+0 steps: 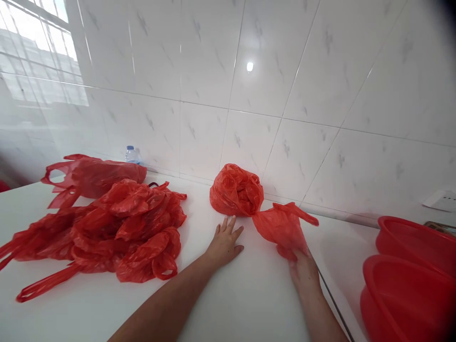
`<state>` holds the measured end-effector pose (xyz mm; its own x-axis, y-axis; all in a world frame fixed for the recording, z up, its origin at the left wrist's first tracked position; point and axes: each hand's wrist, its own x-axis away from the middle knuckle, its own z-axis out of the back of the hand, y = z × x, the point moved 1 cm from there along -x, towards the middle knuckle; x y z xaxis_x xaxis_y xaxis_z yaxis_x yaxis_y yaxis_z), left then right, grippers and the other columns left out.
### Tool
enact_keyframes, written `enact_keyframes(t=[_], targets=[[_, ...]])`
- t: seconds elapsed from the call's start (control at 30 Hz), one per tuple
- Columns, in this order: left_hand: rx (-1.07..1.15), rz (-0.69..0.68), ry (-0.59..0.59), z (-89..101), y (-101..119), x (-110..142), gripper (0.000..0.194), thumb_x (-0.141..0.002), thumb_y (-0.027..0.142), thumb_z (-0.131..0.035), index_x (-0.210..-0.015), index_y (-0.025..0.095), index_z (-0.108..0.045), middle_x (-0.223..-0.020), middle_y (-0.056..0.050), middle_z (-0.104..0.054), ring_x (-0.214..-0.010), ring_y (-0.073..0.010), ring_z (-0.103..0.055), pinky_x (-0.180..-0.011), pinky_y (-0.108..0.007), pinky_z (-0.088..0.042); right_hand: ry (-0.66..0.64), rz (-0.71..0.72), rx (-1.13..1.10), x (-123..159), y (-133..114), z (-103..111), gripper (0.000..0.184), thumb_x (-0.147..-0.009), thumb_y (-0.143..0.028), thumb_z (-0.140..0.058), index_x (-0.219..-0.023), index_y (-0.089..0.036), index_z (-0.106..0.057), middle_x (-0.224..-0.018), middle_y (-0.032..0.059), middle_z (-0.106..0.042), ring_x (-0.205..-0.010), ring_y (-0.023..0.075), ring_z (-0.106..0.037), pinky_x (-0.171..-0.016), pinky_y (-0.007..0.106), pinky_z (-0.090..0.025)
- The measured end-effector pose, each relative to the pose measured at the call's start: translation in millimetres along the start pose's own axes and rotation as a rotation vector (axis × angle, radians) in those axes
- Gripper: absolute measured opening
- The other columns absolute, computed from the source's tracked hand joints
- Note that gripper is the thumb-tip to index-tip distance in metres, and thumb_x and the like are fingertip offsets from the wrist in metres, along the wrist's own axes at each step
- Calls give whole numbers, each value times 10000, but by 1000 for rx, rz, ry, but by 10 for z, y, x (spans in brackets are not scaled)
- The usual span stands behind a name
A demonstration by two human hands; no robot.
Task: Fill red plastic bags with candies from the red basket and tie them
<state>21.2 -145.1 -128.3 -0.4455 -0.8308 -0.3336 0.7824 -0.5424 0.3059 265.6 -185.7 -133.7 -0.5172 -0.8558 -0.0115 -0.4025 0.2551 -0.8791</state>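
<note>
My left hand [225, 241] lies on the white tabletop with its fingers spread, just in front of a rounded red plastic bag [237, 190] stuffed with more crumpled red plastic. To the right, my right hand [302, 268] has its fingers closed on the lower edge of a loose red plastic bag [280, 225]. Part of that bag covers the fingertips. Its upper left corner meets the stuffed bag, and one handle sticks out to the right. A large heap of crumpled red plastic bags [117, 228] spreads over the left side of the table.
Behind the heap stands a clear bottle with a blue cap [130, 154], near the tiled wall [203, 123]. Two red plastic basins [381, 280] sit at the right, past a dark seam in the table [331, 294]. A socket [441, 200] is on the wall.
</note>
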Motion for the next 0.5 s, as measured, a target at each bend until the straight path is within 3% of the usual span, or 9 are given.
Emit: enact_keyframes(t=[0.17, 0.33, 0.43, 0.5], targets=[[-18, -83, -17, -28, -2, -308, 679, -794, 422, -552, -1411, 303, -296, -1546, -46, -109, -1403, -327, -50, -1089, -553, -147, 26, -79, -111, -117, 10, 101, 273, -550, -42, -622, -783, -184, -616, -703, -21, -671, -636, 129, -624, -568, 232, -529], [7, 133, -38, -120, -106, -627, 687, -820, 533, -454, -1423, 258, -274, -1524, -101, -185, -1399, -341, -67, -1057, -593, -166, 116, -182, -371, -234, -119, 226, 303, -653, -62, -449, -837, -255, -591, -768, -41, -697, -717, 177, -662, -667, 422, -553], [-15, 182, 22, -142, -143, -687, 659, -818, 489, -481, -1405, 250, -304, -1499, -106, -246, -1394, -346, -81, -1052, -597, -164, 23, -235, -421, -217, -211, 230, 209, -744, -183, -473, -881, -271, -604, -820, -17, -706, -750, 204, -665, -672, 449, -547], [-30, 180, 80, -126, -147, -677, 590, -820, 402, -504, -1373, 260, -353, -1474, -92, -296, -1393, -336, -90, -1050, -595, -164, -94, -181, -405, -170, -292, 215, 140, -759, -269, -523, -862, -257, -617, -822, 0, -703, -748, 204, -661, -672, 415, -551]])
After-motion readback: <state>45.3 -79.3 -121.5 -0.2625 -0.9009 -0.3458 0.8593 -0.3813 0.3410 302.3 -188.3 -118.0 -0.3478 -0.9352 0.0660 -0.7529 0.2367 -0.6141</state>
